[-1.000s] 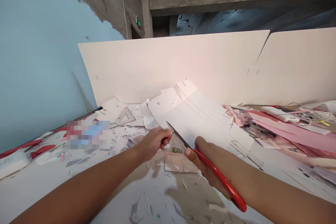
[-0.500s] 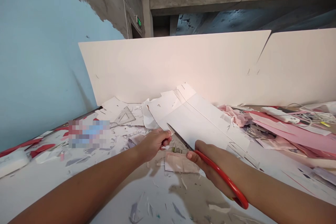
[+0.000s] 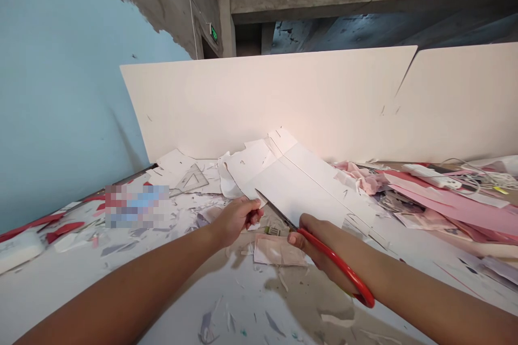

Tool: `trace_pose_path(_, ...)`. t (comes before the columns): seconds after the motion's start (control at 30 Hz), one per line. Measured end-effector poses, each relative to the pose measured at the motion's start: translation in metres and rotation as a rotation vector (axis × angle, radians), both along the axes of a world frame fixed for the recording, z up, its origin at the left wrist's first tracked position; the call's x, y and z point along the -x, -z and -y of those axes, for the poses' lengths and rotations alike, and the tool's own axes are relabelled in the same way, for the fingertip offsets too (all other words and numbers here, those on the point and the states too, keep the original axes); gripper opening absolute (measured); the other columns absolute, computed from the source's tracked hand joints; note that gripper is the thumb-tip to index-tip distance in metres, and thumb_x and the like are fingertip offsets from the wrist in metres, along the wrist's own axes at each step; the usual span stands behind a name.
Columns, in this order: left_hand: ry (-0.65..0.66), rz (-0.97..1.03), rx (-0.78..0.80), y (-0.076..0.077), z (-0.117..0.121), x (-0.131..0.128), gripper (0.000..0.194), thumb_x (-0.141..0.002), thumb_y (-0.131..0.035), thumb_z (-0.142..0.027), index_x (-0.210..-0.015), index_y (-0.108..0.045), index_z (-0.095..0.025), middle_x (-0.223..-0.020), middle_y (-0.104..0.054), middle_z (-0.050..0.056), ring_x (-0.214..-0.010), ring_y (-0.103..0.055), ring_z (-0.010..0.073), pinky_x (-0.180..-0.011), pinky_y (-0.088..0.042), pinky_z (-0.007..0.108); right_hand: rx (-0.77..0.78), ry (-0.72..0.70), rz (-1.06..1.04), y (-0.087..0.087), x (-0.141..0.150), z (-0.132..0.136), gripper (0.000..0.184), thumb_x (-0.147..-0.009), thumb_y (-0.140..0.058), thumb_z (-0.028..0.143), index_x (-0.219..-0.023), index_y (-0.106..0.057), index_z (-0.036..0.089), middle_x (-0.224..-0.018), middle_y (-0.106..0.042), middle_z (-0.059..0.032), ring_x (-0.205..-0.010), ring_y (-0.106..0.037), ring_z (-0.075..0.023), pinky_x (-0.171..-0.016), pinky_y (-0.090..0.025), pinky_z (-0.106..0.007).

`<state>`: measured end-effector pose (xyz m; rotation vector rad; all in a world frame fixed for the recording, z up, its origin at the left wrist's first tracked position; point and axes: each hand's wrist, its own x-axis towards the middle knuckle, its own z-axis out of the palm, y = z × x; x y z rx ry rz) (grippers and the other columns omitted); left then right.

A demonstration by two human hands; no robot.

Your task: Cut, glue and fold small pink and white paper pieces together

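Note:
My right hand is wrapped round a pair of scissors with thick red handles. Their dark blades point up and to the left, past my left fingertips. My left hand is closed in a pinch on a small white paper piece beside the blades. Just beyond the blades lies a large white card sheet with creases and slits. Whether the small piece joins the sheet cannot be made out. Below my hands rests a pale pink packet.
A clear set square lies at the left among paper scraps. Pink and red sheets, a white power strip and cables are heaped at the right. A white panel stands along the back.
The large white card has shifted slightly to the left. The scissors and my right hand have moved a little up and left, while my left hand has barely moved.

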<state>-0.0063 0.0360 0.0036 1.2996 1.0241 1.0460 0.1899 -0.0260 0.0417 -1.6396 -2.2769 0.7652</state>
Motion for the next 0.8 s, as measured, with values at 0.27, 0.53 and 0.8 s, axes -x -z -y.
trace_pose_path(0.27,-0.168,-0.114,-0.120,0.010,-0.010,0.008,0.029,-0.073,-0.046,-0.039,-0.052,-0.039,-0.019,-0.054,-0.042,-0.003,-0.047,-0.032,0.0097,-0.048,-0.026,0.024,0.004,0.038,-0.008,-0.001,0.004,0.002,0.041,-0.081,-0.028,0.061,-0.072,-0.032,0.022,-0.061,-0.052,0.0001,-0.050,-0.045,-0.0136,-0.048,-0.034,-0.025)
trace_pose_path(0.53,-0.152,-0.285,-0.186,0.000,0.003,0.004,0.034,-0.078,-0.040,-0.039,-0.050,-0.036,-0.019,-0.056,-0.040,-0.002,-0.057,-0.037,0.0127,-0.056,-0.030,0.024,0.221,-0.045,-0.224,-0.002,-0.011,0.001,0.055,-0.076,-0.027,0.070,-0.098,-0.028,0.020,-0.070,-0.064,-0.0049,-0.065,-0.062,-0.0186,-0.061,-0.044,-0.029)
trace_pose_path(0.8,-0.145,-0.236,-0.145,-0.003,0.010,-0.002,0.030,-0.078,-0.043,-0.036,-0.053,-0.039,-0.019,-0.055,-0.042,-0.002,-0.058,-0.040,0.0124,-0.058,-0.031,0.025,0.267,0.000,-0.263,-0.011,-0.005,-0.001,0.050,-0.077,-0.028,0.069,-0.080,-0.034,0.019,-0.058,-0.058,0.0005,-0.037,-0.050,-0.0102,-0.046,-0.041,-0.025)
